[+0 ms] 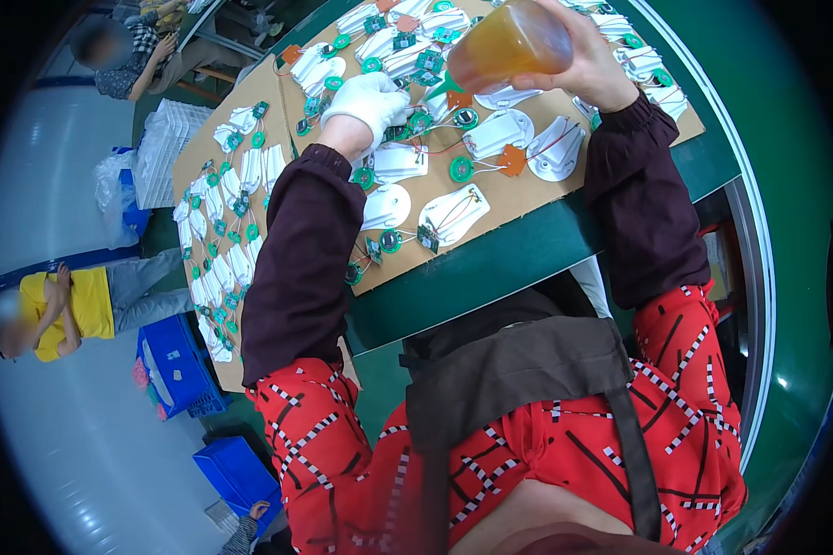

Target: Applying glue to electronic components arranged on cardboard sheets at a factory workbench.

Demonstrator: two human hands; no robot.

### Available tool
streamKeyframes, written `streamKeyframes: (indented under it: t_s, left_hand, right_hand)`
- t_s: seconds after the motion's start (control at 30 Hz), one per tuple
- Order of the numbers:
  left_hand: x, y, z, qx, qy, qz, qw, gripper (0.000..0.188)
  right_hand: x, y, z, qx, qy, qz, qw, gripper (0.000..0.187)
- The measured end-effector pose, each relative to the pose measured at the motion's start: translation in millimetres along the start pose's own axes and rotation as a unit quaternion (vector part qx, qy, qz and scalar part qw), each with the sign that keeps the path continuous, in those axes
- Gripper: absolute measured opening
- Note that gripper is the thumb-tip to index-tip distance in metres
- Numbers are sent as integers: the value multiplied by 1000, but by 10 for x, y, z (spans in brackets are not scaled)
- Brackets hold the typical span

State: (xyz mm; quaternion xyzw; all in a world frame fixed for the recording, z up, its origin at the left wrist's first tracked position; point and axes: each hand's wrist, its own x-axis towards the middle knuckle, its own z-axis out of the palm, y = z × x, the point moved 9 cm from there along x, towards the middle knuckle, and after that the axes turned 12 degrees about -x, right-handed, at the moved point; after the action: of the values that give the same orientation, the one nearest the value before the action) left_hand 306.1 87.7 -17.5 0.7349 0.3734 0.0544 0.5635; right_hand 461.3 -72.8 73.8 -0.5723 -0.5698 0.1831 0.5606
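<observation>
Toward noon a green table [472, 303] bears cardboard [518, 202]; toward nine and ten are two people [93, 301], toward eight two blue bins [171, 361]. At one o'clock the right hand [590, 57] grips one amber bottle [514, 44], blocking some of the dozens of white units [386, 207]; the gloved left hand [368, 104], apart, is among them near half past eleven, its grip hard to tell.

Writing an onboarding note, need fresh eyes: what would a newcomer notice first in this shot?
First, the translucent amber bottle, held tilted in the bare right grip at the top, right of centre. Next, the white-gloved left grip to its lower left, among white plastic shells and small round green parts spread over brown cardboard sheets. Then the black-and-white-patterned bright red garment, low in the picture.
</observation>
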Motion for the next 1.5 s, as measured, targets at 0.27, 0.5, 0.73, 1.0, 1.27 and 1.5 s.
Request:
streamKeyframes:
  t_s: [0.27,0.5,0.73,1.0,1.27,1.5]
  left_hand:
    - [9,6,58,-30,-4,-9,999,14]
    - [-17,-2,27,-35,-6,-10,999,13]
    - [5,-43,3,-40,0,-7,999,14]
    - [24,-25,21,-44,-3,-6,999,13]
    - [-68,165,-33,220,55,86,970,19]
    - [-329,481,83,387,98,108,910,24]
  right_hand:
    - [-45,48,153,44,-83,15,995,63]
    - [-39,-347,298,-27,-180,-157,971,51]
    - [-161,-513,334,-84,-194,-176,961,60]
    - [-151,-538,287,-47,-209,-180,960,63]
    - [-66,-383,180,16,-170,-122,978,59]
    - [-12,-374,251,-44,-150,-142,978,59]
